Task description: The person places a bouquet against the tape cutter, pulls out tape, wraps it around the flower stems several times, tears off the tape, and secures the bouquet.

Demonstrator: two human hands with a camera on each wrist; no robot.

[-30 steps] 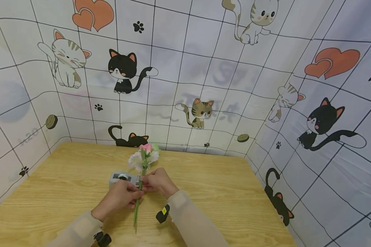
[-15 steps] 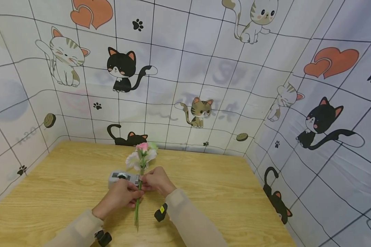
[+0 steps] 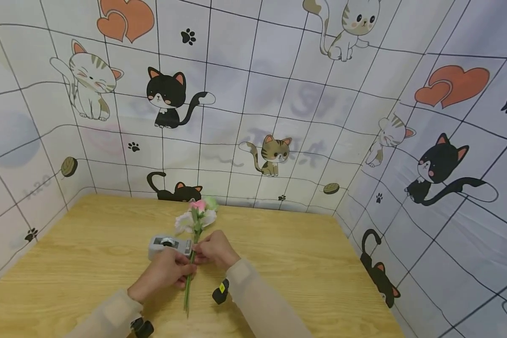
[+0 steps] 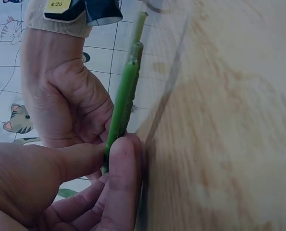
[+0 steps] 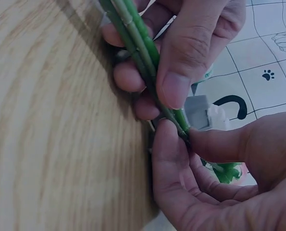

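Note:
A small bunch of flowers, with pink, white and pale green heads, slants over the table with its blooms pointing away from me. Its green stems trail toward the near edge. My left hand pinches the stems between thumb and fingers, as the left wrist view shows closely. Just above it, my right hand also pinches the stems between thumb and fingertips. A grey device resembling a tape dispenser sits behind my left hand, which partly covers it; its right end meets the stems.
The wood-grain table extends on both sides of my hands. Behind and at the sides hangs a white cloth printed with cats, hearts and grid lines. A black camera is strapped at my right wrist.
The flower heads swing slightly left, then back right. Both hands keep their hold on the stems at nearly the same place.

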